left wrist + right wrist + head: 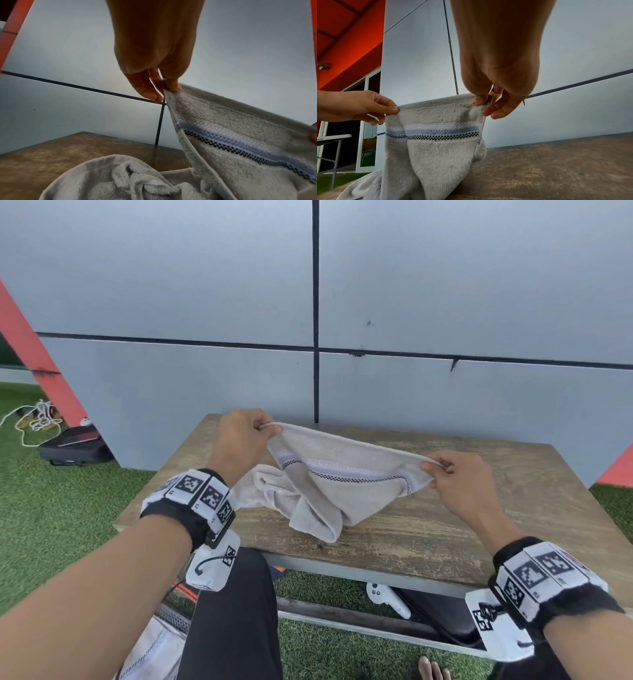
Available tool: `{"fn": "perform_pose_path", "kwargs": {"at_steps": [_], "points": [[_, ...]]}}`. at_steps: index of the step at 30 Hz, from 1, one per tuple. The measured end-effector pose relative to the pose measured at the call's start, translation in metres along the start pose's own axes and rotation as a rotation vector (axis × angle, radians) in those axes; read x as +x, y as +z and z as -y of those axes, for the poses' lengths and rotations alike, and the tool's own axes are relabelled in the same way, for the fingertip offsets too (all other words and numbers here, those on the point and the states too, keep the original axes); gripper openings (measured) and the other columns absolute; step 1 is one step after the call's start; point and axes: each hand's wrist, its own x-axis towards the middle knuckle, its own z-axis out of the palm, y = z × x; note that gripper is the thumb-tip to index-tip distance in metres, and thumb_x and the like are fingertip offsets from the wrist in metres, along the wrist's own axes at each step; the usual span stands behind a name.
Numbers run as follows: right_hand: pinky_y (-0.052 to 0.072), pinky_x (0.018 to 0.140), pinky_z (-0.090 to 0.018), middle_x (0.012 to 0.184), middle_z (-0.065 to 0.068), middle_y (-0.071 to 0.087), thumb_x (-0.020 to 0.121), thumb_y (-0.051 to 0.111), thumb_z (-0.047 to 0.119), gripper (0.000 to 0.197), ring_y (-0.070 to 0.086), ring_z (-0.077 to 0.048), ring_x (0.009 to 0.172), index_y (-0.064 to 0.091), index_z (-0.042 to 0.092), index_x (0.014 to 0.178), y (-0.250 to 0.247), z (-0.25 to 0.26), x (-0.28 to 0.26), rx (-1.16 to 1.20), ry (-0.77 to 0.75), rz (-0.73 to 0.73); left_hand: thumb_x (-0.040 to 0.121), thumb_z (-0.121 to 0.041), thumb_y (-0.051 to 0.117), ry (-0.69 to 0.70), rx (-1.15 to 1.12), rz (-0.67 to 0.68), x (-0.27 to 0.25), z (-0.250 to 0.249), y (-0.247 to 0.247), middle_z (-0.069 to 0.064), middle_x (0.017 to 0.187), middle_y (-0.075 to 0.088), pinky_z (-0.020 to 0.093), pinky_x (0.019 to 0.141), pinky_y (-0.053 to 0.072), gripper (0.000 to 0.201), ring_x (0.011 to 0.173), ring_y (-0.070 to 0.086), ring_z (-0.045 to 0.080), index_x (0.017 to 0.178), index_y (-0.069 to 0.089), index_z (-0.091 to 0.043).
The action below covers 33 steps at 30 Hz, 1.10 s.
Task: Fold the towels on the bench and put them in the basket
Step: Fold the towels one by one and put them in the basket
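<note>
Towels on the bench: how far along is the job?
Done: nothing clearly; no folded towel or basket identifiable. In hand: left hand and right hand pinch the towel's top corners, its lower part bunched on the bench. Left: folding and basketing.

Both arms outstretched, left hand and right hand raised in pinching grip.

one towel, one bench, two hands
</note>
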Motion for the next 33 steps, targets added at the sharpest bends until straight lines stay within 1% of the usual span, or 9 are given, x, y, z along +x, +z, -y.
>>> {"fn": "perform_pose_path", "kwargs": {"at_steps": [7,12,16,19,22,25,27,30,33], "points": [[0.040,0.059,-0.029,0.069,0.003,0.064,0.098,0.063,0.028,0.018,0.050,-0.013,0.058,0.070,0.019,0.084,0.003,0.012,-0.001,0.237,0.044,-0.110,0.093,-0.026,0.070,-0.042,0.094,0.090,-0.006,0.017,0.007,0.005,0.075,0.073,0.036,0.070,0.060,0.017,0.072,0.071,0.023,0.082,0.073,-0.014],[0.059,0.076,-0.043,0.087,-0.005,0.075,0.101,0.059,0.027,0.017,0.071,-0.026,0.082,0.071,0.019,0.091,0.014,0.022,-0.007,0.326,-0.003,0.159,0.095,-0.029,0.068,-0.054,0.042,0.321,-0.021,0.018,0.012,-0.006,0.062,0.067,0.026,0.064,0.051,0.018,0.057,0.060,0.010,0.079,0.069,-0.022],[0.046,0.062,-0.031,0.084,-0.013,0.073,0.101,0.059,0.028,0.020,0.061,-0.017,0.066,0.070,0.016,0.090,0.033,0.027,-0.007,0.267,-0.031,0.252,0.093,-0.028,0.069,-0.036,0.083,0.333,-0.016,0.026,0.017,-0.018,0.051,0.063,0.021,0.060,0.047,0.018,0.049,0.054,-0.004,0.075,0.069,-0.025],[0.039,0.062,-0.032,0.083,-0.019,0.068,0.101,0.057,0.032,0.024,0.052,-0.018,0.064,0.068,0.017,0.087,0.052,0.023,-0.001,0.199,-0.008,0.302,0.091,-0.030,0.071,-0.067,0.192,0.342,-0.009,0.039,0.026,-0.006,0.071,0.070,0.035,0.066,0.053,0.018,0.067,0.061,0.009,0.076,0.073,-0.020],[0.036,0.057,-0.025,0.069,0.000,0.062,0.103,0.055,0.030,0.024,0.045,-0.008,0.057,0.066,0.018,0.086,0.076,0.025,0.002,0.094,-0.030,0.448,0.090,-0.037,0.071,-0.118,0.290,0.441,-0.016,0.054,0.038,-0.009,0.095,0.071,0.025,0.071,0.044,0.014,0.085,0.063,0.011,0.077,0.073,-0.030],[0.035,0.054,-0.021,0.071,0.010,0.063,0.101,0.057,0.030,0.021,0.047,-0.003,0.056,0.068,0.023,0.084,0.107,0.033,0.000,0.012,-0.077,0.579,0.087,-0.051,0.069,-0.102,0.417,0.556,-0.022,0.071,0.055,-0.009,0.092,0.072,0.027,0.073,0.047,0.024,0.086,0.064,0.013,0.069,0.069,-0.035],[0.041,0.058,-0.023,0.078,0.004,0.069,0.100,0.059,0.030,0.024,0.055,-0.008,0.064,0.069,0.019,0.082,0.129,0.037,-0.004,-0.075,-0.121,0.671,0.089,-0.038,0.068,-0.102,0.401,0.582,-0.025,0.080,0.069,0.001,0.088,0.073,0.034,0.081,0.050,0.021,0.083,0.063,0.018,0.076,0.074,-0.024],[0.046,0.061,-0.031,0.074,-0.006,0.067,0.100,0.055,0.027,0.033,0.058,-0.017,0.065,0.067,0.007,0.078,0.151,0.039,-0.010,-0.140,-0.138,0.768,0.089,-0.016,0.066,-0.062,0.294,0.559,-0.024,0.089,0.086,0.009,0.072,0.067,0.040,0.069,0.051,0.024,0.063,0.053,0.018,0.067,0.067,-0.009],[0.035,0.051,-0.022,0.051,-0.001,0.050,0.096,0.063,0.024,0.041,0.041,-0.009,0.047,0.058,-0.002,0.065,0.147,0.038,-0.005,-0.085,-0.120,0.788,0.089,-0.017,0.068,0.039,0.241,0.625,-0.012,0.085,0.091,0.000,0.071,0.064,0.034,0.061,0.047,0.036,0.062,0.052,0.013,0.057,0.057,-0.030]]}}
